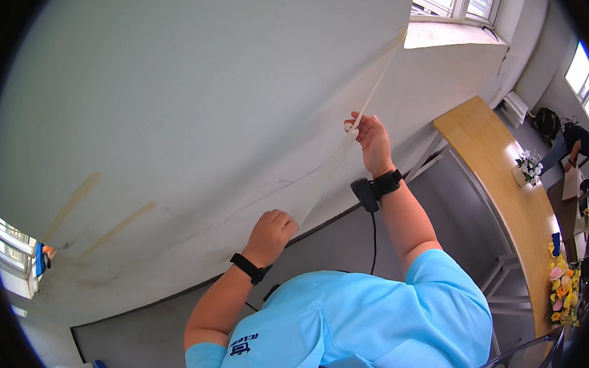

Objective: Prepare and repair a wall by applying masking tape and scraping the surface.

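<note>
The tape strip runs from the corner beneath the window sill down to the right hand; its upper end meets the wall, while the span below appears to stand clear of the surface. The right hand pinches the lower end, bunched between thumb and curled fingers. A pale translucent band extends from there toward the left hand, which is curled near its lower end; its fingertips are hidden, so whether it pinches the band cannot be told. Progress, as judged: the strip is secured at the upper end only, and the length down to the right hand remains off the wall; whether it is being applied or removed cannot be determined. Two tan strips, an upper strip and a lower strip, mark the wall at left. Markings: dark printed characters appear on the blue shirt; no lettering is discernible on the tape strip.
</note>
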`<state>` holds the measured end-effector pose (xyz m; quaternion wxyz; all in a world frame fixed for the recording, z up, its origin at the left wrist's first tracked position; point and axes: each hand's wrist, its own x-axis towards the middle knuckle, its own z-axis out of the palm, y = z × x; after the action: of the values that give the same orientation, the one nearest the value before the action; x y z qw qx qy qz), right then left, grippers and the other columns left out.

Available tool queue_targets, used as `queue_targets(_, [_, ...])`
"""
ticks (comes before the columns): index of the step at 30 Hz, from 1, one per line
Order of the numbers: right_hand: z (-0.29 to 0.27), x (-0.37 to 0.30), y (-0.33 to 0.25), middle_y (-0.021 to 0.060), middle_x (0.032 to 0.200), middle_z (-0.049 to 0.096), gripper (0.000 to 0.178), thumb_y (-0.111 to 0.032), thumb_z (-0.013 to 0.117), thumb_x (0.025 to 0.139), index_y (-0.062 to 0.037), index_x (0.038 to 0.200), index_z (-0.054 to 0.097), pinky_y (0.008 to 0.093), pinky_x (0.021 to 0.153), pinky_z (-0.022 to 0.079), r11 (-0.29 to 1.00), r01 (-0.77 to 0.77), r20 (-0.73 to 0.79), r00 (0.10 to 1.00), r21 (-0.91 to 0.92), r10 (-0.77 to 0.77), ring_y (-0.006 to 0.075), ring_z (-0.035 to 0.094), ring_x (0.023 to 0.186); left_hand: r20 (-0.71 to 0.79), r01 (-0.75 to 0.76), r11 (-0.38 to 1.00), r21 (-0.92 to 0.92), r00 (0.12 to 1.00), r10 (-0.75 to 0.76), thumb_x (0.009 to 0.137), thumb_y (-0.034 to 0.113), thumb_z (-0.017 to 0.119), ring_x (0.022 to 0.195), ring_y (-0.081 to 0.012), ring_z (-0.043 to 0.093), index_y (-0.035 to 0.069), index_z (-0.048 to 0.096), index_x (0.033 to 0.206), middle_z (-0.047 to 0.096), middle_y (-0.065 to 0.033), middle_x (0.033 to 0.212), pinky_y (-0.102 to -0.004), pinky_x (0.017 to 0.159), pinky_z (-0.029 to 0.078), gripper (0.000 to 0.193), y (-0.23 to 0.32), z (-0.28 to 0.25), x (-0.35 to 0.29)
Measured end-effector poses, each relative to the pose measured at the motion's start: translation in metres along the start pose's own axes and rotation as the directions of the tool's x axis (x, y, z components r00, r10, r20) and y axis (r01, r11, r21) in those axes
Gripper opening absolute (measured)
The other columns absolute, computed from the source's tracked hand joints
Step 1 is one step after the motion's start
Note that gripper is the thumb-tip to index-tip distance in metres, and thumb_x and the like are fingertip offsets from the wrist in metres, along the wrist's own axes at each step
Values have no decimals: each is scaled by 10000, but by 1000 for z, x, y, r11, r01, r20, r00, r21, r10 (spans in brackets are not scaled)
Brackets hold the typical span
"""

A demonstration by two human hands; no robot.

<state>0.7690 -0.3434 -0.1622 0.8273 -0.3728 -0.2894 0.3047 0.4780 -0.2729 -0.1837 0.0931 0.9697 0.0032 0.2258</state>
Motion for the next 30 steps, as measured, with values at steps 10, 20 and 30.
queue_targets(10, [5,-11,12,45,951,576,175,-152,502,854,-31,960,571,284,779,398,999,-13,-70,997,41,16,136,518,879,-39,59,998,-34,997,-61,679,32,541,774,-217,515,55,529,720,517,-49,756,-328,715,418,48,1,1,-8])
queue_targets(20, [-3,1,21,0,886,578,144,-210,536,841,-91,919,558,276,714,389,980,-188,-262,944,71,200,110,517,845,294,125,991,47,946,-133,701,62,562,756,-254,509,75,533,699,521,-69,747,-344,683,427,32,-18,22,-77])
queue_targets(30, [-36,-11,69,7,791,583,261,-271,499,872,-25,873,584,215,636,391,747,219,-109,925,-628,-363,64,482,698,221,639,762,-109,763,-608,744,72,548,794,-280,479,44,524,769,523,-96,778,-361,681,412,45,-18,-7,-113])
